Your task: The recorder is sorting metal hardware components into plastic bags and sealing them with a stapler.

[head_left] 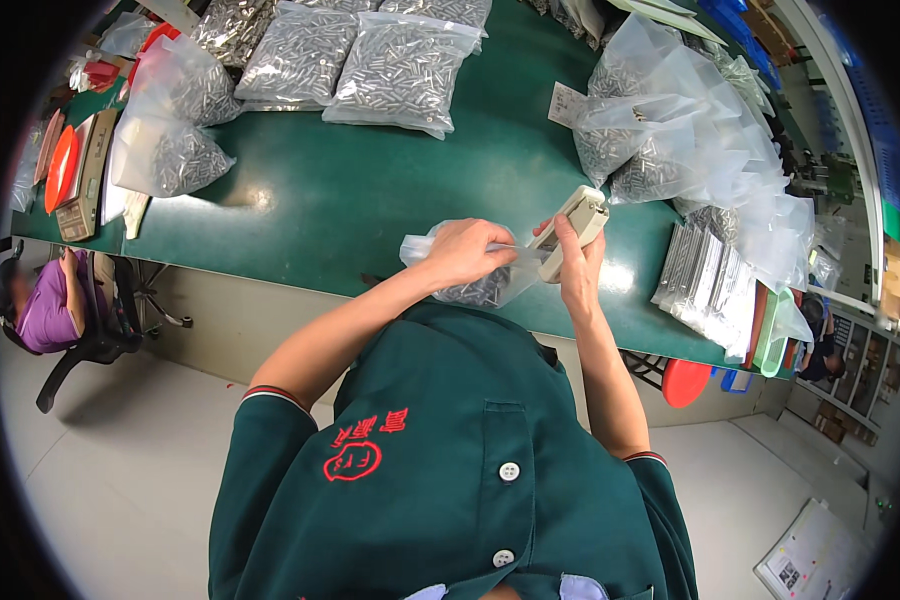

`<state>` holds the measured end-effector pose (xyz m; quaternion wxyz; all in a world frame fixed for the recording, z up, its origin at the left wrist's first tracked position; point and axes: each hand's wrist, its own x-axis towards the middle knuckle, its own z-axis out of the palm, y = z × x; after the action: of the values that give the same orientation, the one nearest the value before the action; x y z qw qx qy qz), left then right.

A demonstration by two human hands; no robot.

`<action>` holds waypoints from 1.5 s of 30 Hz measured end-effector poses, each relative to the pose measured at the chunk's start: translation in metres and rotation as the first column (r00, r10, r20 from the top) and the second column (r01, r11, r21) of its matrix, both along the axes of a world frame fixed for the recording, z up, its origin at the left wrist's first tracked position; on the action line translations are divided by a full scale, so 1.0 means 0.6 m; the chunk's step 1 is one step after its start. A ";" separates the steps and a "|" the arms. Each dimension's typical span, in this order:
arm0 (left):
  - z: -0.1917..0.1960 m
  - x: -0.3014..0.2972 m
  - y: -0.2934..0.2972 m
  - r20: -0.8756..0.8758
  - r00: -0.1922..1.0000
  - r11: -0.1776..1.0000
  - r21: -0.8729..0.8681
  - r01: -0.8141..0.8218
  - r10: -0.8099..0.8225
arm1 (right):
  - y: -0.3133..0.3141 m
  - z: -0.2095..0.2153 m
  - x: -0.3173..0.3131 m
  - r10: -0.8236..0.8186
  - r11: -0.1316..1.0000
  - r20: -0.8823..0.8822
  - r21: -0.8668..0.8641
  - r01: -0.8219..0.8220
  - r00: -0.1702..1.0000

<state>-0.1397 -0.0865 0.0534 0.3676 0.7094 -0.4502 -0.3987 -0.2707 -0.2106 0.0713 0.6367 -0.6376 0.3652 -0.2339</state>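
Observation:
Close to the table's front edge, a clear plastic bag (482,290) of small grey metal parts rests in front of my body. The fingers of my left hand (467,252) are closed on its upper edge, pulling the plastic out toward the right. My right hand (577,258) grips a cream-coloured handheld bag sealer (582,212), tilted with its upper end away from me. The bag's edge reaches the lower end of the sealer; whether it lies between the jaws I cannot tell.
Filled bags of metal parts (395,75) line the back of the green table (370,185). More bags (660,130) crowd the right, near a stack of silvery strips (705,285). At far left lie a scale (90,190) and an orange dish (62,168). A person (55,300) sits beyond the table's left end.

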 end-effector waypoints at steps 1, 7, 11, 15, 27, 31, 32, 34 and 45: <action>0.000 0.000 0.000 -0.003 1.000 1.000 -0.002 -0.001 0.001 | 0.000 -0.001 -0.001 0.001 1.000 -0.003 -0.002 -0.001 1.000; 0.001 0.002 0.001 -0.007 1.000 1.000 -0.003 0.010 -0.010 | 0.009 0.005 0.009 -0.100 0.994 -0.011 0.038 0.100 0.995; 0.001 0.001 0.002 -0.021 1.000 1.000 -0.013 0.000 0.000 | 0.010 0.003 0.015 -0.139 0.990 -0.038 0.010 0.139 0.990; -0.004 0.000 0.002 -0.022 1.000 1.000 -0.025 0.000 0.000 | 0.005 0.000 0.018 -0.144 0.989 -0.089 0.008 0.146 0.985; -0.004 0.002 -0.003 0.043 0.999 0.999 -0.050 -0.001 0.003 | 0.000 -0.021 0.033 -0.241 0.968 -0.150 -0.103 0.228 0.959; 0.006 0.019 -0.002 -0.049 0.998 0.999 -0.018 0.039 -0.040 | 0.005 -0.002 0.031 -0.247 0.968 -0.149 0.004 0.250 0.958; 0.005 0.027 -0.003 -0.072 0.995 0.997 0.007 0.072 -0.071 | 0.006 0.004 0.028 -0.232 0.970 -0.164 0.037 0.241 0.959; 0.009 0.031 -0.001 -0.096 0.990 0.994 0.030 0.102 -0.099 | 0.002 -0.007 0.019 -0.212 0.977 -0.168 -0.012 0.213 0.963; 0.008 0.017 0.010 0.001 1.000 0.981 -0.192 0.000 0.000 | 0.045 0.007 0.063 -0.122 0.990 -0.154 -0.095 0.108 0.981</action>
<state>-0.1297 -0.0805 0.0579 0.4339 0.6709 -0.4866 -0.3533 -0.2328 -0.1838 0.0754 0.5628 -0.6590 0.4406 -0.2343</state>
